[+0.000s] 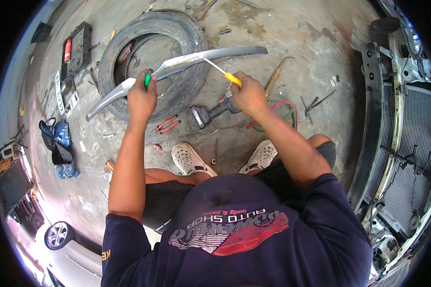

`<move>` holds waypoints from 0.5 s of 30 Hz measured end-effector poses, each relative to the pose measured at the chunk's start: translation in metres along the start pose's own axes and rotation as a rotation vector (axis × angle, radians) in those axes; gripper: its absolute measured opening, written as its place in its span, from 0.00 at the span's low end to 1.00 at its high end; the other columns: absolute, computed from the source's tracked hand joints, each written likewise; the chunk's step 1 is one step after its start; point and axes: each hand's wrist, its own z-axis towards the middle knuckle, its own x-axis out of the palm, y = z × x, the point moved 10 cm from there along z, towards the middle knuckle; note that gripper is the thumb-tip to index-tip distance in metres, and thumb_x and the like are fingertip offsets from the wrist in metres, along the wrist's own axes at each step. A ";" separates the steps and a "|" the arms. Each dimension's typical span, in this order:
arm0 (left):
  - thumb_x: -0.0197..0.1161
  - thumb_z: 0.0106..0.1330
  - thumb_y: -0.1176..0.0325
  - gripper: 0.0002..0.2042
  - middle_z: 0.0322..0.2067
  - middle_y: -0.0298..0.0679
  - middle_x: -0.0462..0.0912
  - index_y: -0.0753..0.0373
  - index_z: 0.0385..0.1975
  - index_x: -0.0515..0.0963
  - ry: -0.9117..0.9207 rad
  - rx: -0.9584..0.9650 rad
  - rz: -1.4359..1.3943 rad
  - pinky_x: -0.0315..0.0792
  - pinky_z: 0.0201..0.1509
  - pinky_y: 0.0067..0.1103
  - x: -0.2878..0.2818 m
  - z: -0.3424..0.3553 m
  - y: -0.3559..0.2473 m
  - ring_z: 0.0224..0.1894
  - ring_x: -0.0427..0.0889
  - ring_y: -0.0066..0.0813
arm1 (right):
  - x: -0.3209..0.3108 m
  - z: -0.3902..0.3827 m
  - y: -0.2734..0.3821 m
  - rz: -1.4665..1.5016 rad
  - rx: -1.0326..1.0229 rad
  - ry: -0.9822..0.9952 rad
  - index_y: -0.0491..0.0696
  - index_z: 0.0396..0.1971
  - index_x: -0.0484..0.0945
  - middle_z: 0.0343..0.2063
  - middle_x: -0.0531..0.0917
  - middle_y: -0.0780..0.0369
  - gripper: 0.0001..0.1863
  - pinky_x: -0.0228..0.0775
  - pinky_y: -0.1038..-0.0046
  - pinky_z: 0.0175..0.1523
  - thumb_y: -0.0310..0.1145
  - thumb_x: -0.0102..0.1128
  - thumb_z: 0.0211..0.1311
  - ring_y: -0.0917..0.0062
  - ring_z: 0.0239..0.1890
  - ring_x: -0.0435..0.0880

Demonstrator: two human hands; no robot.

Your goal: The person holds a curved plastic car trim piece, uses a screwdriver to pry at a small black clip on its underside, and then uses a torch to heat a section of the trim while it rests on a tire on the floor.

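Concrete floor (282, 38) beside the tyre (153, 52): our left hand (141, 95) clamped the grey trim strip (177, 64) above it while our right hand (246, 93), fist closed on a yellow-handled screwdriver (220, 71), pried; steadier leverage seemed needed next.

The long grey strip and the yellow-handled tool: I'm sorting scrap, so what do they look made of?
The grey trim strip looks like painted plastic or thin metal: smooth, glossy, curved. The screwdriver in the right hand seems to have a bare steel shaft and yellow plastic handle.
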 end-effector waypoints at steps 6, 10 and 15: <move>0.68 0.71 0.54 0.20 0.46 0.59 0.88 0.58 0.57 0.84 -0.016 0.000 0.118 0.79 0.54 0.43 0.012 0.017 0.045 0.52 0.85 0.63 | 0.007 0.017 0.003 -0.102 -0.111 -0.065 0.50 0.55 0.81 0.47 0.86 0.46 0.16 0.79 0.51 0.54 0.35 0.62 0.69 0.48 0.49 0.86; 0.70 0.70 0.50 0.21 0.37 0.51 0.90 0.63 0.50 0.85 0.087 0.059 0.003 0.79 0.43 0.39 0.035 0.010 0.053 0.39 0.89 0.54 | 0.023 0.014 0.004 0.101 -0.010 0.074 0.50 0.58 0.78 0.46 0.87 0.49 0.19 0.79 0.56 0.53 0.37 0.65 0.72 0.56 0.47 0.88; 0.73 0.69 0.43 0.21 0.25 0.26 0.72 0.55 0.44 0.84 0.760 -0.620 -0.962 0.64 0.31 0.21 0.111 -0.070 -0.010 0.26 0.69 0.19 | 0.061 -0.029 0.069 0.921 0.172 0.264 0.41 0.60 0.63 0.40 0.86 0.53 0.27 0.81 0.66 0.45 0.33 0.69 0.72 0.75 0.39 0.87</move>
